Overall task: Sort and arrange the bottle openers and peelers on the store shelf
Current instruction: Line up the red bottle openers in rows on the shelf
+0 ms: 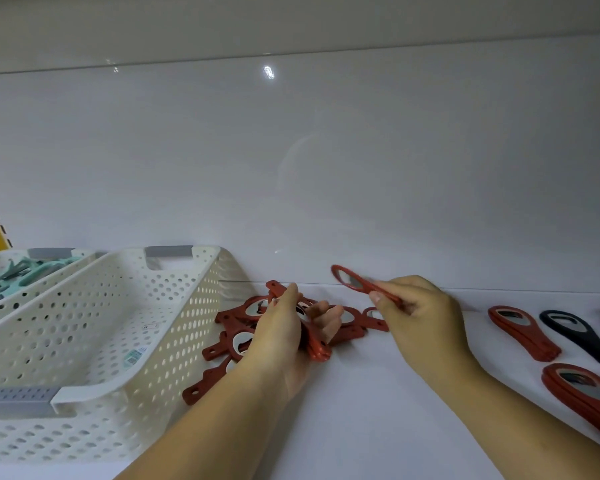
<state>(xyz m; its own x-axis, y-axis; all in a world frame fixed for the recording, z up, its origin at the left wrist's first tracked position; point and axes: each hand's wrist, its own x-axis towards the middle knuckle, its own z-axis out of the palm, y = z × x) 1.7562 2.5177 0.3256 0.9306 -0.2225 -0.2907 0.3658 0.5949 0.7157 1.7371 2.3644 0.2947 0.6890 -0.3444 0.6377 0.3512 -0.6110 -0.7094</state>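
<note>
Red bottle opener (352, 279) is off the shelf (378, 393), pinched at its handle end by the right hand (420, 313); thumb and fingers clamp on it. Long axis runs near-right to far-left, ring end pointing far-left toward the back wall. Left hand (281, 334) grips a stacked bundle of red openers (317, 348), fingers curled round it, bundle axis also roughly far-left to near-right. Under and left of that hand, a loose pile of red openers (222, 344) lies on the shelf, fanned out, touching the wall of the white perforated basket (174, 341). Further left, a second basket (0, 258) holds teal peelers (14, 271). Right side: a red opener stack (520, 332), a black opener (579, 336) and a nearer red stack (582, 396), all lying flat, ring ends far-left, handles near-right.
</note>
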